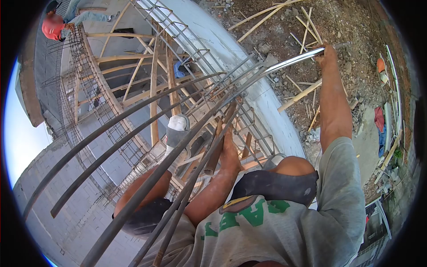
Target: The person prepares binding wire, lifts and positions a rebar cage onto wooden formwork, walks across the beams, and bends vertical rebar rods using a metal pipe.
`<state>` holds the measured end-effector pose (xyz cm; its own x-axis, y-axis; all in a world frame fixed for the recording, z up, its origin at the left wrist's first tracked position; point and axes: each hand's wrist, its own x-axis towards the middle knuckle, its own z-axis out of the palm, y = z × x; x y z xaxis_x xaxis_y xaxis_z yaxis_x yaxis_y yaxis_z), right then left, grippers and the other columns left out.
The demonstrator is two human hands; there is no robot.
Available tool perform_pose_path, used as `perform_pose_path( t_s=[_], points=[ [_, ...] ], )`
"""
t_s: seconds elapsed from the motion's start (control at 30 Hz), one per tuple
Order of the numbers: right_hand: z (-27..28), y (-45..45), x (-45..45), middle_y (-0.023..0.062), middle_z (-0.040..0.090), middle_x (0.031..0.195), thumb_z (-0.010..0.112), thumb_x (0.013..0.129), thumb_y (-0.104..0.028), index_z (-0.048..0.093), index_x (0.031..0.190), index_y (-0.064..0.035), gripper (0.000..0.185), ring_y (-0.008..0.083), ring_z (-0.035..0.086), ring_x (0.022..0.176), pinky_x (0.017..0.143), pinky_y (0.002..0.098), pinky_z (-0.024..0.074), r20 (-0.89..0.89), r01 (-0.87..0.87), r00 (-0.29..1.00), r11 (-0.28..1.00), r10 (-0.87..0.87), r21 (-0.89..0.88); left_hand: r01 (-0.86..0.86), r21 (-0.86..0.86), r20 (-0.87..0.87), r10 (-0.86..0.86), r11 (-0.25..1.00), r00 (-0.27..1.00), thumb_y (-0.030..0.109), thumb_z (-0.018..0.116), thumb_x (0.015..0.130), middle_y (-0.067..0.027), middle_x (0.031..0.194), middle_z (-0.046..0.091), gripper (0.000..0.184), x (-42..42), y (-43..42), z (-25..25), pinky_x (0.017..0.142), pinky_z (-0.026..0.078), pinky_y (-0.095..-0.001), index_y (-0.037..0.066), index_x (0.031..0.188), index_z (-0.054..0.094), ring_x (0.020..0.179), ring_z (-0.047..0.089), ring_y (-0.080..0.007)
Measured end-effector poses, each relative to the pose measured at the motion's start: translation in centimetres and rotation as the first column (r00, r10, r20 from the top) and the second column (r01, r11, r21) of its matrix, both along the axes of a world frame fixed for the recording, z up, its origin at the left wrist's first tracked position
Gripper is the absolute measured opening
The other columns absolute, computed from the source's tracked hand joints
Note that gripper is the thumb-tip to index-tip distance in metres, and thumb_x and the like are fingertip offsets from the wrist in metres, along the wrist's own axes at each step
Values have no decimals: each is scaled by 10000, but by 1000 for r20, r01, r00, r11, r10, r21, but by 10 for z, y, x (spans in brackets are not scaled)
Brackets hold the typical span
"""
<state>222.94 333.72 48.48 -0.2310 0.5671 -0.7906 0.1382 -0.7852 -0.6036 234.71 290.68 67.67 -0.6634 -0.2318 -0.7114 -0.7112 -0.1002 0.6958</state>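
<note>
My right hand [327, 50], on an outstretched arm, is closed round the outer end of a shiny metal pipe [296, 59]. The pipe slants down-left towards long grey steel bars at the top of a rebar cage [253, 129]. My left hand [228, 141] is low beside the cage, its fingers partly hidden, wrapped round a short rusty pipe [216, 153] whose hollow end points towards me. Several long steel bars [151, 189] run from the cage past my left side, crossing in front of my left arm. Where the shiny pipe meets the bars is hard to make out.
A pale concrete edge [267, 102] curves beside the cage. Rubble ground with loose timber strips [302, 94] lies below on the right. Wooden beams [154, 89] and another rebar cage [95, 95] stand left. A person in a red shirt [53, 26] is at upper left.
</note>
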Motion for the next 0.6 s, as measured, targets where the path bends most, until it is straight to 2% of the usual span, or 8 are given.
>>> perform_pose_path(
  t_s=[0.1,0.2,0.4,0.6],
  points=[
    [3,1,-10,123,525,775,476,918,-185,481,1126,-27,262,280,564,682,687,472,489,-22,-52,998,999,52,16,34,-17,-35,-34,999,999,371,522,911,-144,1327,411,590,-3,5,11,1065,263,-368,-4,1334,350,1244,392,-240],
    [9,0,-16,119,532,758,469,922,-183,487,1091,-11,242,287,565,662,667,480,485,-10,-51,999,999,51,11,67,-199,61,-56,978,997,396,545,895,-143,1321,408,612,-3,2,15,1055,251,-357,2,1329,370,1230,378,-224],
    [10,-5,-11,126,539,774,480,919,-169,489,1037,-10,199,300,572,691,695,479,487,-17,-32,999,999,33,43,90,-192,30,-86,977,996,403,562,885,-135,1315,409,612,-3,0,14,1045,246,-338,-1,1314,397,1213,370,-212],
    [15,-5,-7,129,542,799,482,918,-168,480,1062,-10,213,305,575,723,717,494,481,-10,-23,1000,999,24,36,29,-152,30,-25,988,999,335,536,908,-135,1295,428,514,-6,7,22,1017,300,-320,-9,1275,433,1176,417,-207]
  ],
)
